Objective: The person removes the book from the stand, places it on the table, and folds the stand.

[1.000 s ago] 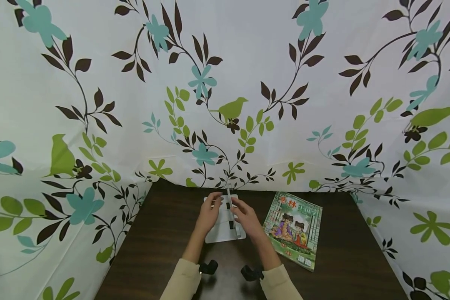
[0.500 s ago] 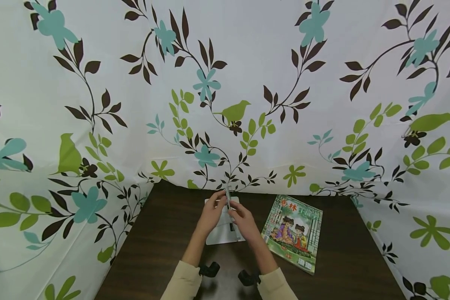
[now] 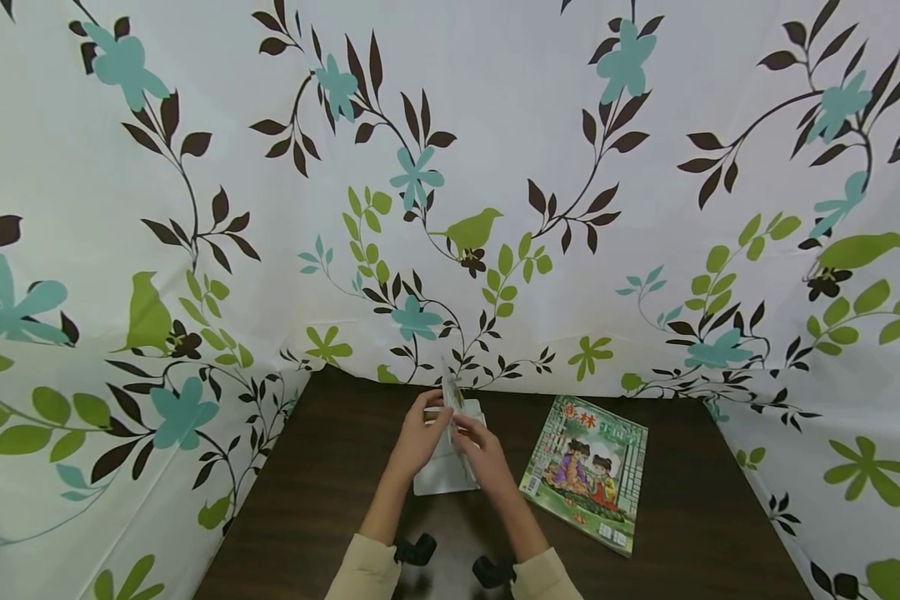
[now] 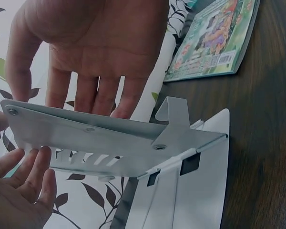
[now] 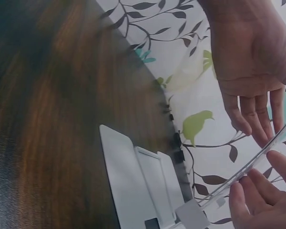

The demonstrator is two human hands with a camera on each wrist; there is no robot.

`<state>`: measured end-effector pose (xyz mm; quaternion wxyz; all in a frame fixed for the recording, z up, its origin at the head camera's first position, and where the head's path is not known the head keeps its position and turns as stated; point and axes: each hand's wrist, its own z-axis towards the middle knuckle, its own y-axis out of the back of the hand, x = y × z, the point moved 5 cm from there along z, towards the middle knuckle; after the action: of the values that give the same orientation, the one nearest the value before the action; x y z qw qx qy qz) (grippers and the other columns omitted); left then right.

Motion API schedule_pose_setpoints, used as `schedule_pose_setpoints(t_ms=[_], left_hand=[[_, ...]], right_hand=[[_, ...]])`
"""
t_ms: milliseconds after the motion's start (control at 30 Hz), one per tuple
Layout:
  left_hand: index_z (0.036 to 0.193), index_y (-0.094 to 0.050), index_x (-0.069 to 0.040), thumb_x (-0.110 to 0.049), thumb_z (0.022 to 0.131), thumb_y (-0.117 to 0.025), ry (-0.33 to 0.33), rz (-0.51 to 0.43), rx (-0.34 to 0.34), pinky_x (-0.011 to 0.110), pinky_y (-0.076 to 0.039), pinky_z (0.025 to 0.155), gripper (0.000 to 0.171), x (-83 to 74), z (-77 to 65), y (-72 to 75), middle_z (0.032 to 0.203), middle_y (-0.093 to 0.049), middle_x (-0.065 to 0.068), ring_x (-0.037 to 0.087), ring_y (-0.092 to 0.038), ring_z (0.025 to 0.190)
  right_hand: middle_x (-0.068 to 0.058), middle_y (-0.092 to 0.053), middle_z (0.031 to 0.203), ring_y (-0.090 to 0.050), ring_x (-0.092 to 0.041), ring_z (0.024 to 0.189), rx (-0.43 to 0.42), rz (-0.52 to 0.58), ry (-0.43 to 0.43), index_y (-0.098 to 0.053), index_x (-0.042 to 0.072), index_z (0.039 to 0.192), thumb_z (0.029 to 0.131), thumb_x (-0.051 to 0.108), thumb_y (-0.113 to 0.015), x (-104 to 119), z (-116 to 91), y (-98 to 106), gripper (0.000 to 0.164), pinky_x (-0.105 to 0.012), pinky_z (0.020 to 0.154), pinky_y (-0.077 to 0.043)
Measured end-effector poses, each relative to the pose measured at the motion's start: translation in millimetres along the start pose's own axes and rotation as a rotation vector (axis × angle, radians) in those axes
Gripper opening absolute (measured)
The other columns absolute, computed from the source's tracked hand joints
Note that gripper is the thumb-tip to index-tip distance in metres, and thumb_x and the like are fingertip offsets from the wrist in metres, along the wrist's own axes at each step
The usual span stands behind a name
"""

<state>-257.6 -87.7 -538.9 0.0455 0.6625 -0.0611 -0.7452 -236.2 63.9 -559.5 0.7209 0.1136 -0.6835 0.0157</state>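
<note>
- Between the two hands, a white metal plate (image 4: 76, 138) with a row of slanted slots (image 4: 89, 159) stands raised at a steep tilt, its lower end joined to the base beneath.
- On the plate's left side, the left hand (image 3: 417, 437) grasps it by the edge, between thumb and fingers.
- Opposite, the right hand (image 3: 487, 458) grasps the same plate, fingertips close to the slots.
- Below both hands, a flat white metal base panel (image 3: 442, 479) with rounded corners lies on the table; black rectangular patches (image 4: 189, 163) show by the joint.
- Also by the joint, away from the fingertips, a bent white metal tab (image 4: 174, 112) juts from the plate.
- Right of the right hand, apart from it, lies a glossy green magazine (image 3: 585, 475) with two illustrated figures on its cover.
- Beneath everything spreads a dark brown wood-grain table (image 3: 307, 500).
- Beyond the hands hangs a white cloth (image 3: 270, 200) printed with leaves, flowers and green birds.
- Behind the hands, beige sleeves (image 3: 366, 571) cover the forearms.
</note>
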Motion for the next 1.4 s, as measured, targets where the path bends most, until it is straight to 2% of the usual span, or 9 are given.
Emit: schedule_pose_setpoints(t_ms=[233, 467, 733, 833, 933, 1100, 1267, 1400], left_hand=[[0.151, -0.05, 0.001, -0.015, 0.109, -0.062, -0.012, 0.026, -0.035, 0.055, -0.056, 0.1, 0.046, 0.1, -6.1, 8.8, 0.14, -0.061, 0.026, 0.039, -0.066, 0.123], [0.149, -0.052, 0.004, -0.013, 0.108, -0.062, 0.017, 0.105, -0.077, 0.045, -0.06, 0.089, 0.046, 3.4, -9.0, 21.8, 0.139, -0.063, 0.026, 0.037, -0.068, 0.118], [0.149, -0.052, 0.007, -0.009, 0.107, -0.06, 0.053, 0.162, -0.104, 0.042, -0.059, 0.086, 0.046, 7.7, -13.0, 34.5, 0.138, -0.062, 0.029, 0.034, -0.068, 0.113], [0.149, -0.051, 0.009, -0.007, 0.108, -0.059, 0.058, 0.174, -0.11, 0.042, -0.059, 0.085, 0.046, 11.2, -16.1, 38.6, 0.139, -0.062, 0.03, 0.034, -0.068, 0.112], [0.15, -0.051, 0.007, -0.007, 0.108, -0.058, 0.072, 0.181, -0.124, 0.04, -0.058, 0.084, 0.045, 16.6, -20.0, 42.8, 0.139, -0.062, 0.028, 0.033, -0.068, 0.112], [0.148, -0.054, 0.008, -0.006, 0.108, -0.057, 0.072, 0.22, -0.153, 0.036, -0.056, 0.082, 0.042, 25.8, -24.5, 49.6, 0.132, -0.062, 0.026, 0.032, -0.066, 0.111], [0.143, -0.056, 0.01, -0.003, 0.106, -0.056, 0.052, 0.252, -0.172, 0.036, -0.055, 0.082, 0.039, 30.9, -25.9, 56.6, 0.122, -0.061, 0.023, 0.032, -0.066, 0.108], [0.143, -0.056, 0.011, -0.001, 0.105, -0.056, 0.063, 0.246, -0.178, 0.036, -0.055, 0.082, 0.04, 36.0, -28.1, 61.1, 0.121, -0.061, 0.024, 0.032, -0.066, 0.108]], right_hand=[[-0.021, -0.059, 0.152, -0.058, -0.046, 0.14, 0.006, -0.012, 0.057, -0.065, 0.005, 0.143, 0.108, 0.023, -0.065, -6, -3, -12, 0.039, -0.058, 0.108, -0.054], [-0.022, -0.06, 0.146, -0.058, -0.047, 0.138, 0.019, -0.048, 0.095, -0.066, 0.003, 0.14, 0.108, 0.024, -0.066, -5, -4, -22, 0.039, -0.059, 0.109, -0.053], [-0.014, -0.064, 0.136, -0.063, -0.032, 0.124, -0.005, -0.148, 0.077, -0.071, 0.008, 0.134, 0.105, 0.025, -0.071, -14, -4, -31, 0.033, -0.047, 0.102, -0.056], [-0.011, -0.064, 0.132, -0.063, -0.028, 0.122, 0.003, -0.176, 0.086, -0.071, 0.011, 0.131, 0.105, 0.025, -0.071, -16, -5, -35, 0.031, -0.048, 0.102, -0.056], [-0.012, -0.065, 0.128, -0.064, -0.028, 0.119, 0.013, -0.231, 0.134, -0.072, 0.01, 0.13, 0.105, 0.024, -0.07, -16, -8, -39, 0.029, -0.049, 0.101, -0.057], [-0.011, -0.067, 0.124, -0.065, -0.026, 0.113, 0.012, -0.352, 0.19, -0.073, 0.008, 0.127, 0.103, 0.021, -0.071, -17, -10, -47, 0.028, -0.042, 0.097, -0.057], [-0.008, -0.068, 0.123, -0.064, -0.025, 0.115, 0.009, -0.457, 0.195, -0.075, 0.009, 0.125, 0.102, 0.018, -0.072, -23, -8, -54, 0.025, -0.042, 0.099, -0.055], [-0.005, -0.068, 0.122, -0.063, -0.024, 0.115, 0.018, -0.526, 0.174, -0.075, 0.012, 0.124, 0.101, 0.019, -0.072, -28, -7, -58, 0.024, -0.044, 0.1, -0.055]])
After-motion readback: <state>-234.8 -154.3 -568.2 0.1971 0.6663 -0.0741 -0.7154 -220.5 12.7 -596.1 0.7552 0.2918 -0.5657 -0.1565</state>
